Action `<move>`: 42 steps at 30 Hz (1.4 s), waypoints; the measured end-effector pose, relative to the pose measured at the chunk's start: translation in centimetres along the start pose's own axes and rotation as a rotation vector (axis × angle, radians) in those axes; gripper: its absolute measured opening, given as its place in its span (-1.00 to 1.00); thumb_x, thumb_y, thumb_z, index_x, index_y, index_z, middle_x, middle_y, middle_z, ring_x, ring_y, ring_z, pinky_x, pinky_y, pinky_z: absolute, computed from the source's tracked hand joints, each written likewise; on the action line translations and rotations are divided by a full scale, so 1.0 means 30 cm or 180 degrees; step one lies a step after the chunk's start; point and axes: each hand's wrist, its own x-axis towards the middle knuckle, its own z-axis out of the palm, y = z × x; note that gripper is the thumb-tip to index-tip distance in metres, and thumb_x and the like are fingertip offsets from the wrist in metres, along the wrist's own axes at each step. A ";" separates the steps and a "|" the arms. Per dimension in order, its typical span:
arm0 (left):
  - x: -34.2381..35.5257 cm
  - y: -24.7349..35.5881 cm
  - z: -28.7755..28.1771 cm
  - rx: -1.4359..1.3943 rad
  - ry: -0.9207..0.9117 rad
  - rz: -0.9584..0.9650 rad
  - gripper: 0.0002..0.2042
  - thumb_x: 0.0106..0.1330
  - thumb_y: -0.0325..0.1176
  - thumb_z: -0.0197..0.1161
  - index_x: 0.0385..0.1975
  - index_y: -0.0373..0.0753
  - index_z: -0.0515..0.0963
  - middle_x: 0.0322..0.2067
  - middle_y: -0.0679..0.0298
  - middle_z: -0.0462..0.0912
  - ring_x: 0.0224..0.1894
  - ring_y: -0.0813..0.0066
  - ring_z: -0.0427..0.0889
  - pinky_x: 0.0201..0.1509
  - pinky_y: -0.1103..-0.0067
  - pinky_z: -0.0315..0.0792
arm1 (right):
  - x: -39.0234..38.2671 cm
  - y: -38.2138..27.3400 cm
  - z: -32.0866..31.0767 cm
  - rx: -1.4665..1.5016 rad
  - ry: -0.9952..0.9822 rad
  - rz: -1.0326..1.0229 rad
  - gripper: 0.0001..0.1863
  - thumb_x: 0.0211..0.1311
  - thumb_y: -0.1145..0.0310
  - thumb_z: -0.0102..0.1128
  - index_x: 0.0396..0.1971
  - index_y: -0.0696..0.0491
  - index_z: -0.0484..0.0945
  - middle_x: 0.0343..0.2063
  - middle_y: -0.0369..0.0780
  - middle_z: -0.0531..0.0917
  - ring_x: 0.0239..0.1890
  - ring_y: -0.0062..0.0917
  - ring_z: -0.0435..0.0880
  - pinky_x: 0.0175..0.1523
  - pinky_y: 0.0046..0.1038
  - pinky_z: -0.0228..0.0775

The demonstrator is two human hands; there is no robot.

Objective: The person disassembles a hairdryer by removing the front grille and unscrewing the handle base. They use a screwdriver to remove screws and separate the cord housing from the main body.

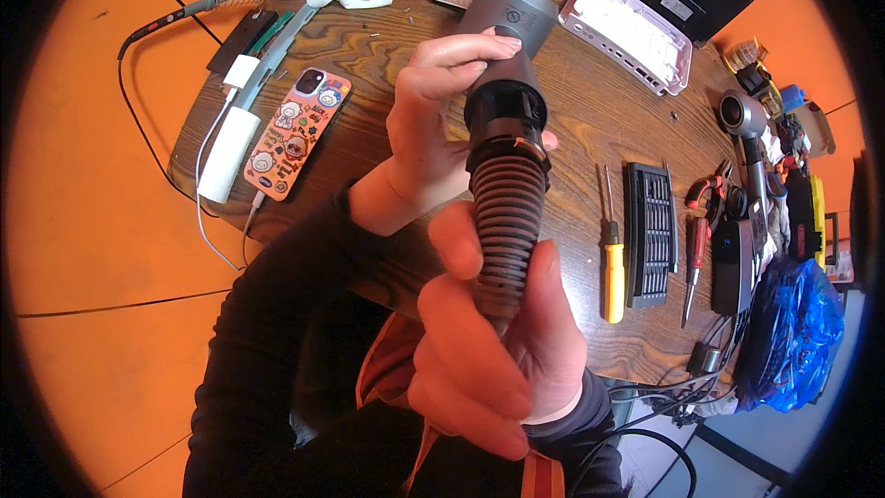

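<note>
A dark grey appliance [512,23], which looks like a hair dryer, is held up over the table's near side, its cord end toward me. My left hand [429,120] is closed round its grey body from the left, with the fingers over the top. Below the body sits a black collar [505,115] with an opening in its side, then a ribbed black cord sleeve [507,221]. Around the lower end of that sleeve, my right hand [498,350] is closed, thumb on the right side and fingers on the left. The cord itself is mostly hidden by this hand.
Left are a phone [297,134], a white cylinder [229,157] and a soldering iron [184,11]. Right are a yellow screwdriver [614,267], a bit case [651,235], a red screwdriver [696,258] and a blue bag [793,337]. White housings [631,32] stand behind.
</note>
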 end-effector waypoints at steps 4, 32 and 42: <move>0.010 0.025 -0.014 0.0255 -0.0242 -0.0226 -0.34 -0.24 -0.41 0.55 -0.18 -0.28 0.20 -0.14 0.04 0.48 -0.08 0.20 0.53 0.03 0.42 0.43 | 0.007 0.006 -0.017 0.0077 -0.0290 -0.0071 -0.70 0.43 0.16 -0.40 -0.07 0.07 0.11 -0.68 -0.08 0.38 -0.79 -0.40 0.35 -0.72 -0.56 0.18; 0.041 0.049 -0.020 0.0589 -0.0468 -0.0649 -0.48 -0.20 -0.60 0.41 -0.11 -0.32 0.46 -0.08 0.18 0.57 0.02 0.30 0.53 0.14 0.44 0.37 | -0.062 -0.152 0.082 -0.0733 -0.0235 -0.0441 -0.55 0.38 0.28 -0.28 0.15 0.21 0.02 -0.61 -0.26 0.55 -0.69 -0.47 0.55 -0.58 -0.54 0.32; 0.043 0.065 -0.022 0.0557 -0.0347 -0.0641 -0.46 -0.21 -0.66 0.35 -0.09 -0.34 0.44 -0.08 0.16 0.57 0.03 0.28 0.52 0.20 0.39 0.31 | -0.088 -0.156 0.043 -0.0626 -0.0617 -0.0278 -0.25 0.32 0.39 -0.11 0.29 0.18 -0.40 -0.62 -0.26 0.60 -0.73 -0.56 0.55 -0.61 -0.60 0.19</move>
